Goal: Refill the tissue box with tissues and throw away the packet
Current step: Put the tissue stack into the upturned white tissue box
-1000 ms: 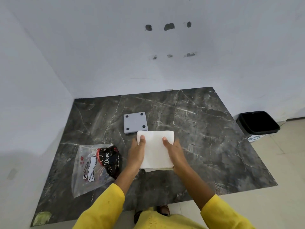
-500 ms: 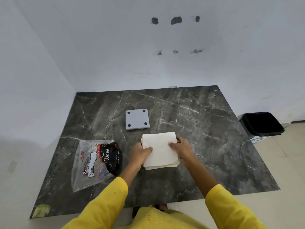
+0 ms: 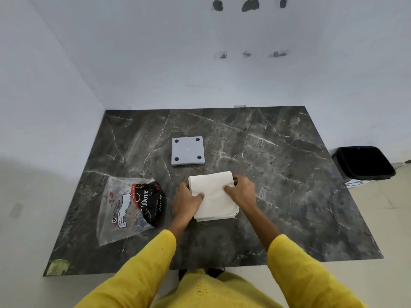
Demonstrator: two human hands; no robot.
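A white stack of tissues (image 3: 213, 196) lies at the middle of the dark marble table (image 3: 289, 174). My left hand (image 3: 185, 202) grips its left side with the thumb on top. My right hand (image 3: 241, 192) grips its right side the same way. A dark edge shows under the stack at my right fingers; what it is I cannot tell. The empty clear packet (image 3: 131, 207), printed black and red, lies flat to the left of my left hand. A grey square piece (image 3: 188, 150) with black dots at its corners lies behind the stack.
A black bin (image 3: 364, 162) stands on the floor off the table's right edge. White walls close in the table at the back and left. A greenish sticker (image 3: 56, 266) marks the near left corner.
Both hands brought the tissue stack down and toward the table, then slid from its near edge to its sides. The packet and grey piece stayed put.
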